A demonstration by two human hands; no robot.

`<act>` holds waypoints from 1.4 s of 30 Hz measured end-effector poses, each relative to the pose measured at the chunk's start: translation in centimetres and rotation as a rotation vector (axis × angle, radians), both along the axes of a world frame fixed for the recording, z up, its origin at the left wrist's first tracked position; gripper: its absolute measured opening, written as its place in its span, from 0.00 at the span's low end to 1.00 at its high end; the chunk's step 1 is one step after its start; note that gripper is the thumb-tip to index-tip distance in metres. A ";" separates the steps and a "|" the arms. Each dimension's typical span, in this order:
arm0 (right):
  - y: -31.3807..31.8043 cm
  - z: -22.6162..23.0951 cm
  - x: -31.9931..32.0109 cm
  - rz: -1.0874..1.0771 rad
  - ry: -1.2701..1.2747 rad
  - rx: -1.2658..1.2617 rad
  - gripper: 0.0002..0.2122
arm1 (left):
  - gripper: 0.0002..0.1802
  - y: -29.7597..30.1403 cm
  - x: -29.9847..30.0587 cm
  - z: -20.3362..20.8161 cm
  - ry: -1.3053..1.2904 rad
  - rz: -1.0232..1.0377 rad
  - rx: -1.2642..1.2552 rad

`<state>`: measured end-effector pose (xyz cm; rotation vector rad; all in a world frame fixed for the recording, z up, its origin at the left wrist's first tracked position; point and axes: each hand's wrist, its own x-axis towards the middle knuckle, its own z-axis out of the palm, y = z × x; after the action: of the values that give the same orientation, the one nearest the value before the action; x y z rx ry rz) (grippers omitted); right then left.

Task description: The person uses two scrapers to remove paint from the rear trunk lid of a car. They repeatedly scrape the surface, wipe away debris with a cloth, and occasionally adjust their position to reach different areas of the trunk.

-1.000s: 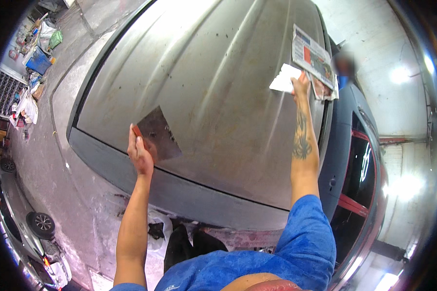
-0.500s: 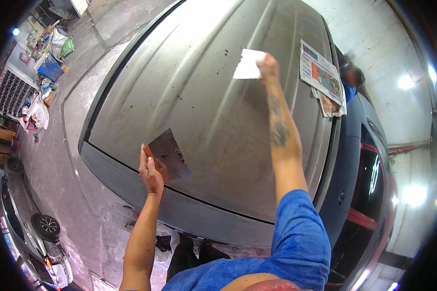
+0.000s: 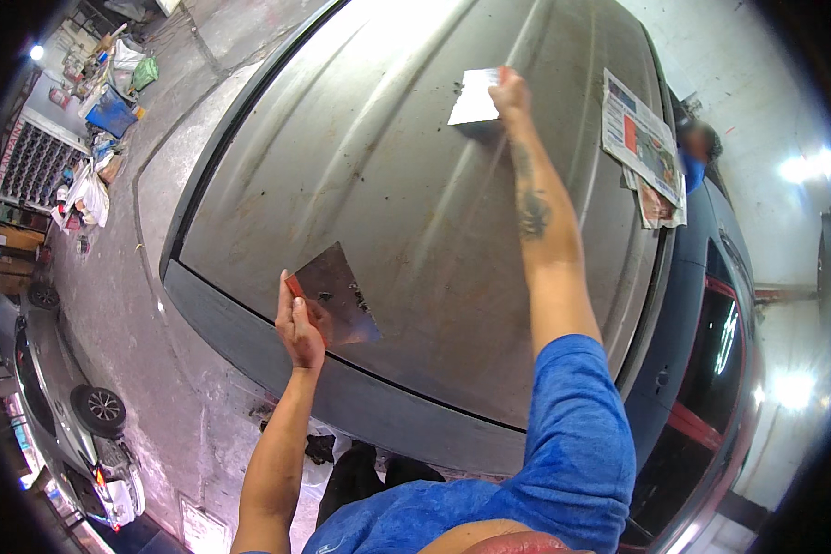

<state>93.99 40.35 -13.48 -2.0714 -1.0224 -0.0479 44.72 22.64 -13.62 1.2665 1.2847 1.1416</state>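
Observation:
In front of me is the dull grey-brown ribbed roof of a vehicle (image 3: 268, 222), with small dark specks scattered over it. My left hand (image 3: 302, 328), near the roof's close edge, is closed on the red handle of a wide flat spreader (image 3: 337, 286). Its dark, shiny blade carries crumbs along one edge. Stretched far over the roof, my right hand (image 3: 511, 95) grips a second wide spreader (image 3: 475, 96) by its red-edged side. That blade looks bright white from glare and sits low at the roof surface; whether its edge touches cannot be told.
Folded newspapers (image 3: 642, 138) lie on the roof's right side. Beyond them a person (image 3: 697, 152) is beside the vehicle. Bags, a blue bin (image 3: 111, 113) and clutter stand at far left. A silver car (image 3: 60, 406) is at lower left.
My right hand has moved farther away across the roof with its spreader. The left hand and its spreader keep about the same place over the roof, while the view has shifted slightly.

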 end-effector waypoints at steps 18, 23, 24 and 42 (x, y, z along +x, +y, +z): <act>-4.6 0.5 20.9 -0.251 0.138 -0.041 0.24 | 0.28 0.3 0.0 0.3 0.076 0.014 0.024; 2.9 -0.2 14.9 -0.035 -0.013 -0.048 0.17 | 0.27 0.4 0.0 -0.1 0.008 -0.008 -0.041; 2.3 -0.6 14.8 0.150 0.084 -0.013 0.15 | 0.27 0.2 0.1 -0.2 0.045 0.026 -0.096; 3.6 -0.1 20.8 -0.254 0.157 -0.081 0.26 | 0.28 0.1 -0.5 0.0 0.178 0.002 0.020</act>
<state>114.75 43.93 -13.62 -2.2299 -0.6727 0.0264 44.25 22.77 -13.60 1.4075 1.4072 1.0646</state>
